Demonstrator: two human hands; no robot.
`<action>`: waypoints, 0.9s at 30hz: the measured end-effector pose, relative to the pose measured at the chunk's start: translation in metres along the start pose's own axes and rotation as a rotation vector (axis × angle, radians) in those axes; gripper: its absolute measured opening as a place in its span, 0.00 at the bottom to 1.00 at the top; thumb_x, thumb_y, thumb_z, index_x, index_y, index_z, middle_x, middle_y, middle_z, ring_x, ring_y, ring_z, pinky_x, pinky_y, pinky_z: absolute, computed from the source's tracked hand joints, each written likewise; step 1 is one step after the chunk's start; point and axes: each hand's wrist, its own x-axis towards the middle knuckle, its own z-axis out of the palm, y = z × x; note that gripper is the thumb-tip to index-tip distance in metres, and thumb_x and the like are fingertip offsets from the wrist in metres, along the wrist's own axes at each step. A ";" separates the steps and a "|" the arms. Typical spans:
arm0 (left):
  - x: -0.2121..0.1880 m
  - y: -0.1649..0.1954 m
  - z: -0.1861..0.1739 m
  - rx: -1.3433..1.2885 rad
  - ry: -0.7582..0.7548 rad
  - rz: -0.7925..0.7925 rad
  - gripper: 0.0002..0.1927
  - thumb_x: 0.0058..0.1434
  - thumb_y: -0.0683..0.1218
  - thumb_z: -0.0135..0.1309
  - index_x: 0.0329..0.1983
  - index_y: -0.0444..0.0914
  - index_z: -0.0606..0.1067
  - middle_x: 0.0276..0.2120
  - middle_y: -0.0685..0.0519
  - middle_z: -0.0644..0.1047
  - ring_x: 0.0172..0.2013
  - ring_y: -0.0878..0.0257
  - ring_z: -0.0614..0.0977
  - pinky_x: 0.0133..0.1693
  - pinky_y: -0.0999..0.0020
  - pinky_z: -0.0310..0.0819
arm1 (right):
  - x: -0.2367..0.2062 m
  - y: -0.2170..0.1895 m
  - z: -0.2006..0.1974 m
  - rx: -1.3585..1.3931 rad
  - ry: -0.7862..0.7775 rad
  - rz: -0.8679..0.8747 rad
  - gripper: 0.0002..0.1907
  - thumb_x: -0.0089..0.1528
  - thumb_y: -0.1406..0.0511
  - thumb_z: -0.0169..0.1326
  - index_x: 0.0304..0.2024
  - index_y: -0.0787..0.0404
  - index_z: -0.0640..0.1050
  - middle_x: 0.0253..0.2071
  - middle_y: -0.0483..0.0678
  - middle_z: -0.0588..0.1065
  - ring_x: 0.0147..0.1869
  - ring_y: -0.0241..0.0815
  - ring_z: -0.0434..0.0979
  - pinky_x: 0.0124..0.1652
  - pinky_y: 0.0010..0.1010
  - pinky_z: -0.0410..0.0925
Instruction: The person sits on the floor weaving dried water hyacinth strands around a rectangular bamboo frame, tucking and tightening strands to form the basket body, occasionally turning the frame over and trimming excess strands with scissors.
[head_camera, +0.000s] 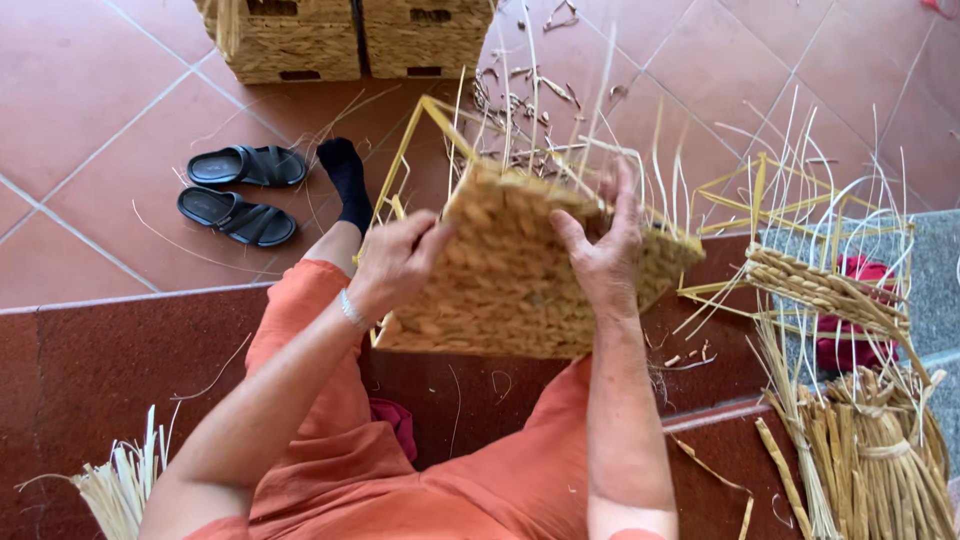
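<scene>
A half-woven straw basket (520, 275) on a yellow wire frame (405, 150) rests tilted on my lap, loose straw ends sticking up from its top edge. My left hand (395, 262) grips its left side, fingers curled on the weave. My right hand (605, 250) holds the upper right edge, fingers hooked over the rim among the straw ends. A bracelet sits on my left wrist.
A second partly woven frame (820, 290) stands to the right with a red cloth (850, 340) behind it. Straw bundles lie at the lower right (880, 460) and lower left (125, 485). Black sandals (240, 190) and finished baskets (345, 40) sit on the tiled floor.
</scene>
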 end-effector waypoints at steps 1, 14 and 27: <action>0.008 0.005 0.005 -0.008 -0.004 -0.049 0.13 0.68 0.48 0.53 0.33 0.34 0.75 0.20 0.42 0.73 0.20 0.54 0.77 0.27 0.59 0.69 | -0.006 0.002 0.001 -0.180 0.130 -0.222 0.41 0.57 0.64 0.68 0.65 0.74 0.64 0.52 0.63 0.75 0.52 0.50 0.75 0.49 0.36 0.71; 0.071 -0.024 0.036 -0.202 0.118 -0.200 0.20 0.71 0.53 0.53 0.32 0.32 0.75 0.25 0.56 0.75 0.27 0.68 0.70 0.30 0.64 0.68 | -0.235 0.007 0.035 0.828 -0.323 0.783 0.10 0.65 0.66 0.58 0.47 0.64 0.81 0.31 0.41 0.78 0.30 0.25 0.72 0.31 0.18 0.67; 0.051 -0.024 0.059 0.055 0.141 -0.071 0.23 0.65 0.54 0.63 0.48 0.30 0.72 0.44 0.39 0.81 0.44 0.50 0.82 0.46 0.59 0.75 | -0.225 0.048 0.035 1.027 -0.615 0.794 0.12 0.67 0.65 0.55 0.47 0.66 0.82 0.31 0.44 0.82 0.34 0.30 0.82 0.37 0.22 0.75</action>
